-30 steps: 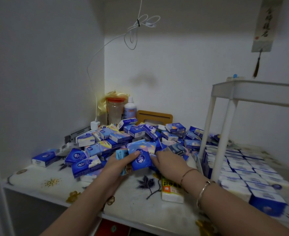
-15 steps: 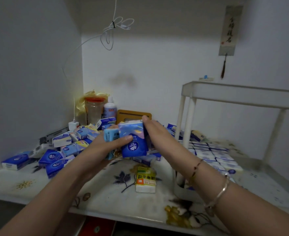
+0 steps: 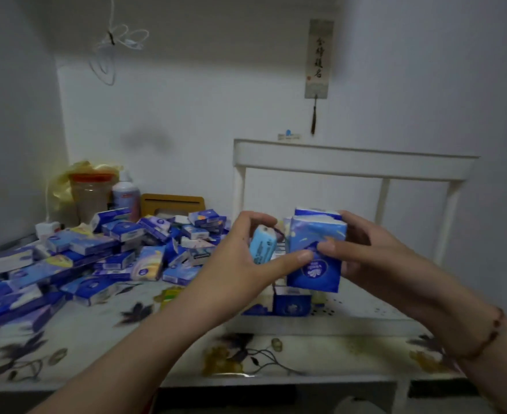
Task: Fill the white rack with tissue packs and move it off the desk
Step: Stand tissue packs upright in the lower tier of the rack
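We carry a bundle of tissue packs (image 3: pixel 313 252) toward the white rack (image 3: pixel 357 162) on the surface (image 3: pixel 96 339), left hand (image 3: pixel 240 264) and right hand (image 3: pixel 372 255) curled around it, next lowering it onto the bottom shelf.

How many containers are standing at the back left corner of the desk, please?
2: a clear jar with an orange lid in front of a yellow bag, and a white bottle just right of it. Others may be hidden behind the tissue packs.
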`<act>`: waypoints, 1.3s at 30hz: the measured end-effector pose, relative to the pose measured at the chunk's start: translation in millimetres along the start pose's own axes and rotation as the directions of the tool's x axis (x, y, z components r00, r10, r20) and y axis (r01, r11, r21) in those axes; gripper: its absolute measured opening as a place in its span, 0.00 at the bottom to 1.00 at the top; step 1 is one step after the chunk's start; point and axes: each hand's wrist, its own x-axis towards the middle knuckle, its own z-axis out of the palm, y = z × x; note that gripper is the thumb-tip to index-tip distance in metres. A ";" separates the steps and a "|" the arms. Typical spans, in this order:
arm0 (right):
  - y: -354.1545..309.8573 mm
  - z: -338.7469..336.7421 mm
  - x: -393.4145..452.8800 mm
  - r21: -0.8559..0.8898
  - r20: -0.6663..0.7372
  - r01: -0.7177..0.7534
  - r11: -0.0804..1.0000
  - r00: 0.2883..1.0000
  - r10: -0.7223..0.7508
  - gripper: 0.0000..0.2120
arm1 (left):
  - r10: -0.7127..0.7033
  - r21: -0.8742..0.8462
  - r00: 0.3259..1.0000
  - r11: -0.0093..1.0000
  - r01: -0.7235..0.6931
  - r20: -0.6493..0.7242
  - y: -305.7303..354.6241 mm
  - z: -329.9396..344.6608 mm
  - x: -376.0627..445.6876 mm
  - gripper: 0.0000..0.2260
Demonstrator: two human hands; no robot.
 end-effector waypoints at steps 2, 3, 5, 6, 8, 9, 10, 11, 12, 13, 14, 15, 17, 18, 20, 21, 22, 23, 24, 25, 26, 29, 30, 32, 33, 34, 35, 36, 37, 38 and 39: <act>5.2 -29.2 -7.1 -0.058 -0.103 -0.021 0.998 0.995 0.015 0.35 | 0.026 0.067 0.999 0.997 -0.029 0.046 -6.5 20.8 10.2 0.23; 9.2 -41.8 -9.6 -0.125 -0.164 -0.056 0.991 0.986 0.035 0.37 | 0.047 0.120 0.997 0.991 -0.055 0.067 -11.7 30.1 16.0 0.19; 18.8 -61.9 -13.5 -0.257 -0.267 -0.151 0.955 0.960 0.080 0.30 | 0.109 0.330 0.988 0.933 -0.140 0.111 -24.1 45.7 28.2 0.12; 23.3 -67.5 -14.9 -0.294 -0.297 -0.186 0.938 0.950 0.095 0.25 | 0.140 0.468 0.981 0.864 -0.186 0.132 -29.8 51.9 33.2 0.11; 31.9 -70.2 -14.3 -0.339 -0.319 -0.236 0.911 0.939 0.124 0.20 | 0.170 0.683 0.974 0.694 -0.228 0.152 -39.5 59.0 39.7 0.13; 37.4 -71.7 -11.9 -0.358 -0.311 -0.246 0.901 0.941 0.133 0.20 | 0.168 0.736 0.974 0.639 -0.224 0.152 -43.7 62.1 42.1 0.14; 42.1 -72.3 -9.3 -0.376 -0.295 -0.248 0.893 0.946 0.138 0.22 | 0.158 0.760 0.976 0.614 -0.214 0.148 -47.3 64.6 44.0 0.14; 46.7 -72.7 -6.3 -0.396 -0.283 -0.250 0.883 0.948 0.142 0.23 | 0.149 0.764 0.978 0.612 -0.206 0.145 -49.7 66.6 45.2 0.14; 50.7 -71.9 -3.0 -0.414 -0.273 -0.253 0.875 0.951 0.145 0.25 | 0.140 0.754 0.979 0.624 -0.202 0.146 -52.1 67.7 46.6 0.13; 53.4 -70.6 0.2 -0.425 -0.265 -0.255 0.869 0.953 0.150 0.26 | 0.135 0.733 0.979 0.649 -0.202 0.150 -54.2 67.7 47.3 0.12; 55.7 -69.4 2.7 -0.423 -0.257 -0.256 0.869 0.954 0.155 0.25 | 0.128 0.709 0.980 0.676 -0.201 0.156 -55.6 67.3 48.5 0.11; 57.2 -67.2 4.3 -0.424 -0.243 -0.252 0.870 0.957 0.158 0.25 | 0.117 0.687 0.980 0.700 -0.196 0.160 -56.9 66.3 49.5 0.11; 60.5 -62.3 6.5 -0.455 -0.219 -0.241 0.857 0.963 0.155 0.25 | 0.096 0.649 0.983 0.739 -0.178 0.159 -58.7 64.2 50.9 0.10; 61.7 -60.0 7.2 -0.465 -0.210 -0.241 0.852 0.965 0.158 0.25 | 0.090 0.638 0.983 0.751 -0.172 0.159 -59.7 63.8 51.9 0.10; 64.4 -56.1 8.7 -0.470 -0.208 -0.242 0.849 0.965 0.160 0.25 | 0.083 0.628 0.985 0.761 -0.162 0.154 -61.2 63.5 53.4 0.10; 66.7 -55.2 9.8 -0.479 -0.214 -0.238 0.845 0.965 0.151 0.24 | 0.082 0.623 0.985 0.766 -0.159 0.150 -61.5 63.5 53.8 0.11; 69.3 -54.3 10.8 -0.482 -0.227 -0.234 0.845 0.964 0.137 0.23 | 0.081 0.617 0.986 0.771 -0.156 0.148 -61.9 63.5 54.2 0.11; 70.7 -53.0 11.1 -0.473 -0.240 -0.225 0.852 0.963 0.121 0.23 | 0.082 0.613 0.986 0.775 -0.155 0.145 -62.3 63.4 54.1 0.10; 71.9 -52.1 11.2 -0.467 -0.248 -0.213 0.858 0.963 0.105 0.23 | 0.084 0.613 0.986 0.775 -0.155 0.143 -62.6 63.2 54.1 0.10; 73.6 -51.7 10.6 -0.475 -0.241 -0.202 0.857 0.966 0.094 0.24 | 0.086 0.615 0.986 0.773 -0.156 0.142 -63.0 63.5 53.8 0.10; 74.4 -51.6 10.0 -0.504 -0.223 -0.191 0.842 0.971 0.087 0.25 | 0.090 0.614 0.986 0.773 -0.158 0.140 -63.4 63.6 53.4 0.10; 72.7 -50.9 6.2 -0.643 -0.100 -0.172 0.746 0.985 0.141 0.37 | 0.109 0.611 0.985 0.773 -0.169 0.135 -64.4 64.2 53.5 0.10; 72.4 -51.0 5.4 -0.670 -0.068 -0.151 0.726 0.987 0.143 0.41 | 0.112 0.615 0.985 0.770 -0.170 0.133 -64.5 64.4 54.0 0.10; 70.9 -50.9 3.7 -0.752 -0.030 -0.092 0.652 0.994 0.107 0.44 | 0.121 0.623 0.984 0.762 -0.176 0.131 -64.9 64.6 54.5 0.11; 69.4 -50.5 3.0 -0.816 -0.021 -0.076 0.573 0.995 0.102 0.42 | 0.128 0.624 0.983 0.760 -0.181 0.130 -65.3 64.6 54.5 0.11; 69.1 -51.5 2.8 -0.872 -0.018 -0.069 0.484 0.994 0.111 0.39 | 0.135 0.625 0.982 0.758 -0.187 0.130 -65.7 64.9 54.6 0.11; 68.0 -52.9 3.2 -0.907 -0.022 -0.076 0.415 0.991 0.133 0.37 | 0.140 0.625 0.981 0.757 -0.192 0.131 -65.7 65.0 54.4 0.11; 66.7 -54.7 4.5 -0.921 -0.029 -0.091 0.378 0.986 0.167 0.35 | 0.142 0.625 0.981 0.757 -0.193 0.131 -65.6 65.3 54.4 0.11; 64.4 -54.9 6.1 -0.928 -0.034 -0.108 0.356 0.978 0.207 0.35 | 0.142 0.624 0.981 0.757 -0.192 0.129 -65.5 65.5 54.4 0.11; 61.9 -53.4 8.3 -0.933 -0.033 -0.116 0.340 0.970 0.241 0.36 | 0.141 0.624 0.982 0.758 -0.189 0.126 -65.5 65.5 54.6 0.11; 60.0 -52.2 10.4 -0.935 -0.035 -0.125 0.333 0.963 0.266 0.37 | 0.138 0.625 0.982 0.758 -0.187 0.126 -65.3 65.3 54.5 0.11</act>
